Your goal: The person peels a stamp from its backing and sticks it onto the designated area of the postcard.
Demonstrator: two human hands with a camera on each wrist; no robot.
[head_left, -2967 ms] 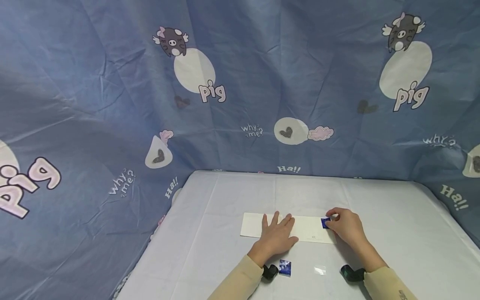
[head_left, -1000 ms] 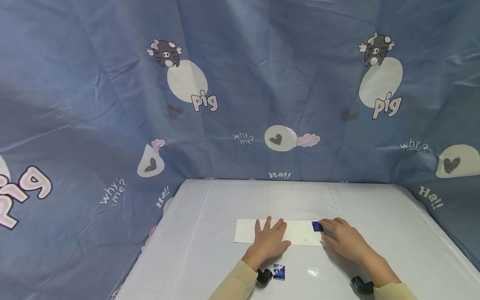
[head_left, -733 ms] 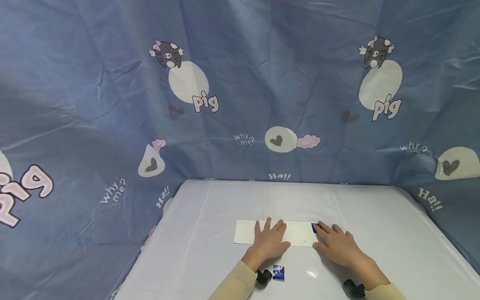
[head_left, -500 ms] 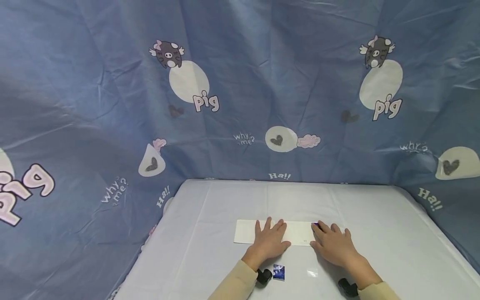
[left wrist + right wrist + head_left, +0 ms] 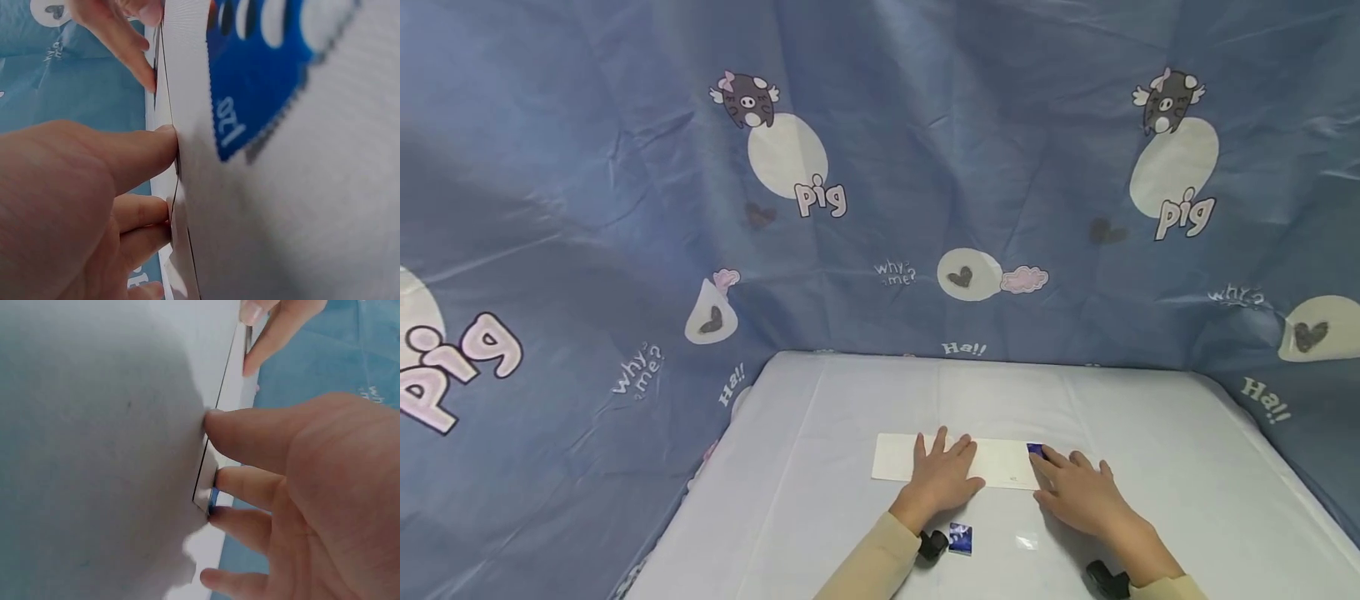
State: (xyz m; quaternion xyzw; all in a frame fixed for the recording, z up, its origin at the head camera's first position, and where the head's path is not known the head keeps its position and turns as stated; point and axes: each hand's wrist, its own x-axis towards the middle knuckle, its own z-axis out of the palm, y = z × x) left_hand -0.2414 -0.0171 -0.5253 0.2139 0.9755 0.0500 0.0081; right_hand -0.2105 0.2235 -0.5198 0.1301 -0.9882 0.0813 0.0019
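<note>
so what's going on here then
A person is working on a long flat white strip on a white-covered table. The left grip rests on the strip, fingers spread, while the right grip has fingers on a small blue square at its right end. Another blue square lies near the left wrist, with a small shiny piece to its right.

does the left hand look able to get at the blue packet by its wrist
Probably yes: the blue packet lies uncovered on the table, though the left hand rests on the white strip.
</note>
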